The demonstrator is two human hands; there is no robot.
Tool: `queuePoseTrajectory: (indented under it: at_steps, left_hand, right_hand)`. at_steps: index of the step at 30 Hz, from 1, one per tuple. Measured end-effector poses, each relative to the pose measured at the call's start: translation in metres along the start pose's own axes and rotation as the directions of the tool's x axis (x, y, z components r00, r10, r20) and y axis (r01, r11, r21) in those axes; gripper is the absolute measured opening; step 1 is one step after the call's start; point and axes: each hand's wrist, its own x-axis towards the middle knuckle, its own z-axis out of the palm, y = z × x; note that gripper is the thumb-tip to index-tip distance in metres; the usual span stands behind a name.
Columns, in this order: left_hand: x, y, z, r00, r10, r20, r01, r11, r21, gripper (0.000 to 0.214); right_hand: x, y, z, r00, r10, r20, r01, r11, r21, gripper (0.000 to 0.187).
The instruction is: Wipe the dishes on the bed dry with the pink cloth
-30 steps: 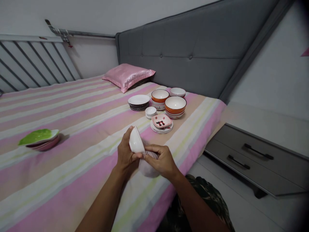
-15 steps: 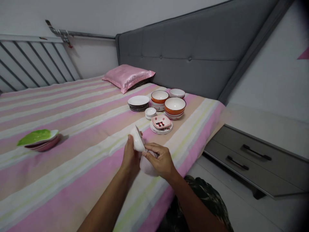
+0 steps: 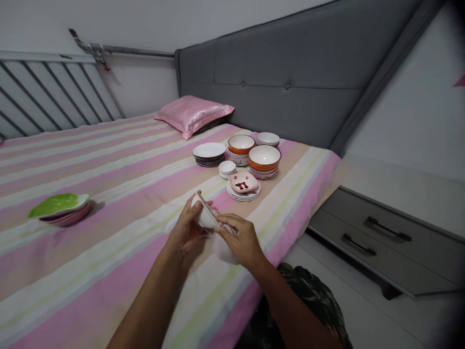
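A small white bowl [image 3: 204, 216] is tilted on its side above the striped bed, its rim toward the right. My left hand [image 3: 184, 227] is closed around the outside of the bowl, with the thumb near its upper edge. My right hand [image 3: 242, 242] pinches a pale, thin cloth [image 3: 222, 249] at the bowl's rim, and the rest of the cloth hangs below the fingers. Just beyond the hands lie a pink patterned dish [image 3: 243, 182] on white plates [image 3: 246, 197] and a stack of small white bowls [image 3: 227, 167].
Farther back stand orange-and-white bowls [image 3: 264, 164], another white bowl [image 3: 268, 139] and a stack of plates [image 3: 209, 150]. A green leaf-shaped dish [image 3: 54, 205] rests on pink dishes [image 3: 69, 219] at left. A pink pillow [image 3: 194, 114], grey headboard [image 3: 265, 72] and drawer cabinet [image 3: 378, 237] surround them.
The bowl has turned so its rim appears more edge-on. My left hand has shifted slightly left and its fingers show more; the cloth stays in my right hand at the rim.
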Motion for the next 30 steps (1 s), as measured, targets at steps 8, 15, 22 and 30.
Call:
queuePoseTrajectory:
  at_steps: [8, 15, 22, 30]
  left_hand:
    - [0.004, -0.007, -0.001, 0.951, 0.307, 0.024, -0.287, 0.857, 0.427, 0.082]
    - [0.005, -0.002, -0.006, 0.908, 0.384, 0.166, -0.402, 0.692, 0.600, 0.093]
    - [0.003, 0.006, -0.015, 0.896, 0.305, 0.322, -0.443, 0.580, 0.684, 0.090]
    - [0.000, -0.001, -0.001, 0.966, 0.233, 0.109, -0.256, 0.918, 0.304, 0.068]
  right_hand:
    - [-0.001, 0.001, 0.002, 0.984, 0.170, -0.048, -0.166, 0.983, 0.074, 0.021]
    - [0.000, -0.002, 0.002, 0.985, 0.171, -0.019, -0.167, 0.978, 0.124, 0.019]
    - [-0.001, -0.003, 0.001, 0.995, 0.096, 0.034, -0.098, 0.992, 0.080, 0.015]
    - [-0.002, -0.006, 0.003, 1.000, -0.024, -0.007, 0.024, 1.000, 0.007, 0.016]
